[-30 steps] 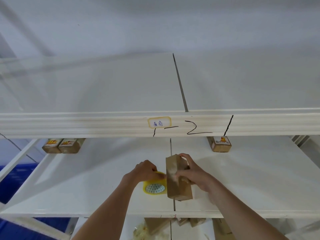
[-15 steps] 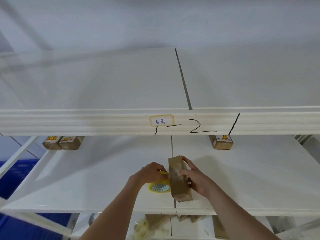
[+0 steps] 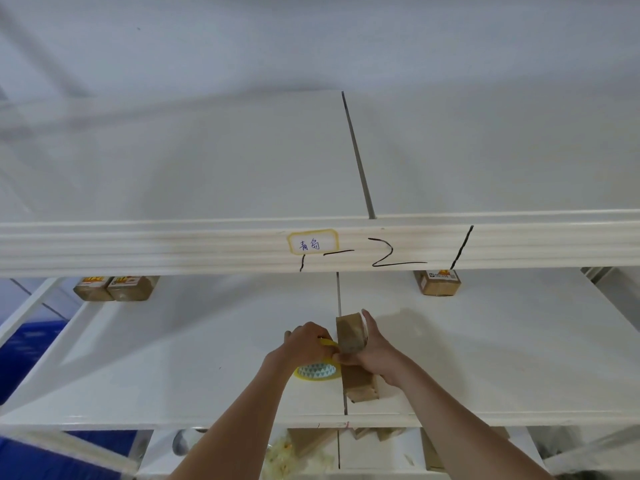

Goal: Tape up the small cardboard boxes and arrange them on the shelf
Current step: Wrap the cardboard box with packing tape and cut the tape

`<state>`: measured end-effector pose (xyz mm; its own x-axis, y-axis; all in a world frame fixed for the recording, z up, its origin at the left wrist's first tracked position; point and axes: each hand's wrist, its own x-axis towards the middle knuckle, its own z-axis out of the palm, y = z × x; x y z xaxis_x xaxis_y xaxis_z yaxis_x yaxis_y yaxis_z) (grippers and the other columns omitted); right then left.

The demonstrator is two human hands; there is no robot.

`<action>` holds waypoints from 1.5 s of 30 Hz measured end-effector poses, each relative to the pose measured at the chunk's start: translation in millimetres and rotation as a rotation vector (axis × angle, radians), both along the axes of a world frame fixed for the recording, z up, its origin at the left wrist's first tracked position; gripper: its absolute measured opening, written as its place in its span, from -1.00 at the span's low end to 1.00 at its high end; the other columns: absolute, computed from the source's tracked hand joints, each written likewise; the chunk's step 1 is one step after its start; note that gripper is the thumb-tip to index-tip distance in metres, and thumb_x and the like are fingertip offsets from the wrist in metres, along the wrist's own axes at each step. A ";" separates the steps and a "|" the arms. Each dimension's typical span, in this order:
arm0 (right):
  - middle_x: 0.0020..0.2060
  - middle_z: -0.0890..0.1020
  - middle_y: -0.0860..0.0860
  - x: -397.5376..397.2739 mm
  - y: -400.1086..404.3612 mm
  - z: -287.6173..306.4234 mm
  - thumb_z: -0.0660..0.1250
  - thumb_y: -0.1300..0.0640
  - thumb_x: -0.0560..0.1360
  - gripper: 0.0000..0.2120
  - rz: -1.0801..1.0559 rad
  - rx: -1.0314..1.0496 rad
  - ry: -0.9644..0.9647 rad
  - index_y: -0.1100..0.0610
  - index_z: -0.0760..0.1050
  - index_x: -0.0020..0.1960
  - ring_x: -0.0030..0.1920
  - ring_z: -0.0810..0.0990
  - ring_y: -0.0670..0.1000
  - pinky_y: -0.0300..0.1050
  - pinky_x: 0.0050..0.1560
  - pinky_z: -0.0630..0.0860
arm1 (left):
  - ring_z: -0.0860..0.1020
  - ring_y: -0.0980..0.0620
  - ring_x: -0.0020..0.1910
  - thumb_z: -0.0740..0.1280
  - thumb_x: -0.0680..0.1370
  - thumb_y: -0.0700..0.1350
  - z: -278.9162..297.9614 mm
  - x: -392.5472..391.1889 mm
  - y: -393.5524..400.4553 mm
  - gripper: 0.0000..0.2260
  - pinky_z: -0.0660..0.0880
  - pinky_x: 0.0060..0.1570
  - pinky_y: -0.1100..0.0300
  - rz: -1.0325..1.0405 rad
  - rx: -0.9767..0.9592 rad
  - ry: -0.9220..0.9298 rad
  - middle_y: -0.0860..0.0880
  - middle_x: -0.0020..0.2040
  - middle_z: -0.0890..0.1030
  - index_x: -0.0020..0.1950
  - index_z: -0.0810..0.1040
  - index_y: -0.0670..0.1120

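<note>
In front of you the white shelf (image 3: 173, 358) runs wide, its two panels meeting at a dark seam (image 3: 338, 292) down the middle. At about 10 o'clock, far back on the left, two small taped boxes (image 3: 116, 288) sit touching side by side. At 1 o'clock, back on the right panel, a single labelled box (image 3: 438, 283) stands alone, well apart from them. Near the front edge, by the seam, a long cardboard box (image 3: 358, 379) rests on the shelf with a yellow tape roll (image 3: 317, 370) just to its left.
</note>
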<state>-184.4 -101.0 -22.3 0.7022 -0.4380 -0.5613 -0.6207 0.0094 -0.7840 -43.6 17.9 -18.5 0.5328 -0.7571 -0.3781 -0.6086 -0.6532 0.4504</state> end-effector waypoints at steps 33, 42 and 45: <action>0.19 0.54 0.12 -6.1 -14.9 11.9 0.62 0.28 0.34 -0.04 0.038 0.089 0.036 -0.35 0.13 0.40 0.15 0.61 0.15 0.11 0.10 0.67 | 0.59 0.05 -0.11 0.33 0.51 0.34 4.0 23.8 2.3 -0.55 0.48 0.05 0.14 -0.129 0.164 -0.065 0.06 -0.13 0.61 0.06 0.70 -0.01; 0.20 0.54 0.14 -6.5 -14.7 12.6 0.62 0.29 0.34 -0.02 0.044 0.110 0.030 -0.33 0.11 0.44 0.16 0.61 0.15 0.08 0.10 0.66 | 0.51 -0.06 -0.05 0.38 0.46 0.35 6.7 25.5 1.1 -0.51 0.48 0.04 0.05 -0.105 0.208 -0.093 0.03 -0.14 0.55 0.07 0.68 -0.04; 0.22 0.54 0.14 -9.7 -15.0 12.0 0.62 0.30 0.34 -0.03 0.041 0.130 0.013 -0.33 0.12 0.42 0.18 0.60 0.16 0.13 0.15 0.64 | 0.56 -0.11 0.04 0.40 0.34 0.45 6.4 26.7 -4.1 -0.41 0.55 0.13 -0.06 -0.080 0.251 -0.109 0.02 -0.10 0.54 0.06 0.62 -0.02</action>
